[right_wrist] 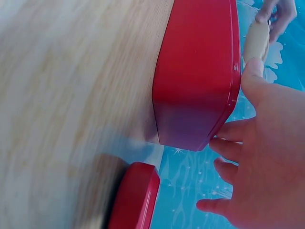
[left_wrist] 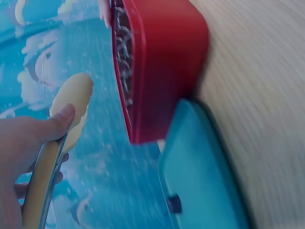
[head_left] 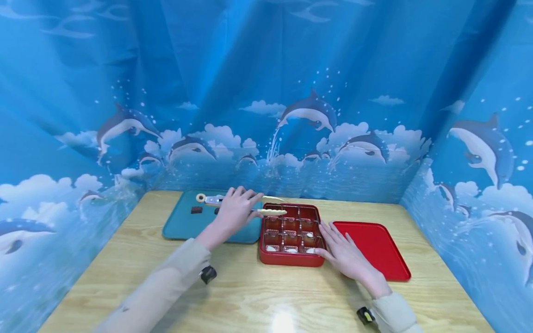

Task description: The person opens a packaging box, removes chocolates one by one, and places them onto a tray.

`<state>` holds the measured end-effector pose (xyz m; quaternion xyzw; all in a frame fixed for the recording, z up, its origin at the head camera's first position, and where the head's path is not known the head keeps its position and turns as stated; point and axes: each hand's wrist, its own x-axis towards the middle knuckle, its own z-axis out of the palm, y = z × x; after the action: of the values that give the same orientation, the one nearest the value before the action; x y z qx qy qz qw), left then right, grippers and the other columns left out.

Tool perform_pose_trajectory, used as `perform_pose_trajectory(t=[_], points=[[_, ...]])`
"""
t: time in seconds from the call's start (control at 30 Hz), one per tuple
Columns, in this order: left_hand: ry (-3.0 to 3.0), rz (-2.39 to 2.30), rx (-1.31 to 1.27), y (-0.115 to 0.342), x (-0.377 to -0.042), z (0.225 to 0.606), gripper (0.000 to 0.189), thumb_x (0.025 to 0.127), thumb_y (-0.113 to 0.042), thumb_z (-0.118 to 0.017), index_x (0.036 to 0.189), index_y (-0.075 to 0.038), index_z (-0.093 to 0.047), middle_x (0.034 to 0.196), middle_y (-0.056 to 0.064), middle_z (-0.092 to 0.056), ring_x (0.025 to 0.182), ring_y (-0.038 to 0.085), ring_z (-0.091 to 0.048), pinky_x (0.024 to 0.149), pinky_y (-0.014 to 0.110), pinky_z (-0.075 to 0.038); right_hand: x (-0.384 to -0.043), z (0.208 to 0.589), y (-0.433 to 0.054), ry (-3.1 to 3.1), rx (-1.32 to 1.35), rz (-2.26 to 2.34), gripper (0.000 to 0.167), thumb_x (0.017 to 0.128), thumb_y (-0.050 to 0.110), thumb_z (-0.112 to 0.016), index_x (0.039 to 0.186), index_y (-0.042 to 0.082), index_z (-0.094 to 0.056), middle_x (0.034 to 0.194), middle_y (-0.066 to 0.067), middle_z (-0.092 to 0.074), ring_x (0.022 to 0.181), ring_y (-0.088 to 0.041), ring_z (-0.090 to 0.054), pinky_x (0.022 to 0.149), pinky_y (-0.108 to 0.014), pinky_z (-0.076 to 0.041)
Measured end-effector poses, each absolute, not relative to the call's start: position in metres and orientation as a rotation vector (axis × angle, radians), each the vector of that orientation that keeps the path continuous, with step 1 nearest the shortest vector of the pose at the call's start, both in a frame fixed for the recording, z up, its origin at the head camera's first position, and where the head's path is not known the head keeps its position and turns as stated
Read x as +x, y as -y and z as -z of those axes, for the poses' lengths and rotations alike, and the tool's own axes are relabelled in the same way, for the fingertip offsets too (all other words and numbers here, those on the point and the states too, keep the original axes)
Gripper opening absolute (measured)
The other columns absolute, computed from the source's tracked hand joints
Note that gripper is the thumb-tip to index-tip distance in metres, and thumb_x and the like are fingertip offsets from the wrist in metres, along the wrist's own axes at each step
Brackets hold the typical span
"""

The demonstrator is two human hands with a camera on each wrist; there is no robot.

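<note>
My left hand point(head_left: 236, 210) grips a pair of metal tongs point(head_left: 272, 212) with cream scalloped tips. The tips reach over the back-left part of a red box point(head_left: 291, 260), with nothing visible between them. Inside the box a clear plastic insert makes a grid of compartments; white pieces point(head_left: 290, 249) show in the front row and one farther back at the right. My right hand point(head_left: 343, 252) rests against the box's right side, thumb at the front corner and fingers stretched along the rim. Dark brown blocks point(head_left: 196, 210) lie on a teal tray point(head_left: 176, 226) under the tongs.
To the right of the box lies a red lid-like tray point(head_left: 385, 249), partly behind my right hand. The wooden table point(head_left: 250, 296) runs back to a blue curtain point(head_left: 233, 92) printed with dolphins, which also hangs along both sides.
</note>
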<state>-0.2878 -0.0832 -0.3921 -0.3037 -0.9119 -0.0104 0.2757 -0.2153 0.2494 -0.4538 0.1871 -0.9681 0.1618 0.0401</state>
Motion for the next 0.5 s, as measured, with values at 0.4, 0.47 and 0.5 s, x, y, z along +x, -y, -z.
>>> perform_pose_trajectory(t=[0.4, 0.47, 0.5], points=[[2.371, -0.208, -0.989, 0.016, -0.3, 0.381, 0.051, 0.087, -0.051, -0.075, 0.13, -0.024, -0.07, 0.114, -0.002, -0.071, 0.102, 0.021, -0.058, 0.085, 0.036, -0.044, -0.214, 0.456, -0.246, 2.979, 0.578, -0.486, 0.08, 0.102, 0.053, -0.052, 0.159, 0.003, -0.028, 0.166, -0.016, -0.024, 0.152, -0.041, -0.021, 0.115, -0.069, -0.02], [2.369, -0.257, -1.016, 0.007, -0.302, 0.381, 0.053, 0.085, -0.054, -0.075, 0.129, -0.026, -0.071, 0.113, -0.004, -0.071, 0.101, 0.02, -0.058, 0.085, 0.035, -0.043, -0.214, 0.456, -0.246, 2.984, 0.576, -0.485, 0.08, 0.102, 0.054, -0.051, 0.16, 0.004, -0.027, 0.166, -0.016, -0.023, 0.152, -0.041, -0.021, 0.115, -0.069, -0.02], [2.371, -0.285, -1.029, 0.003, -0.302, 0.38, 0.053, 0.084, -0.054, -0.075, 0.129, -0.027, -0.071, 0.114, -0.005, -0.071, 0.102, 0.02, -0.057, 0.086, 0.035, -0.043, -0.214, 0.456, -0.247, 2.983, 0.576, -0.482, 0.08, 0.102, 0.054, -0.05, 0.16, 0.004, -0.027, 0.166, -0.016, -0.023, 0.152, -0.041, -0.021, 0.115, -0.069, -0.02]])
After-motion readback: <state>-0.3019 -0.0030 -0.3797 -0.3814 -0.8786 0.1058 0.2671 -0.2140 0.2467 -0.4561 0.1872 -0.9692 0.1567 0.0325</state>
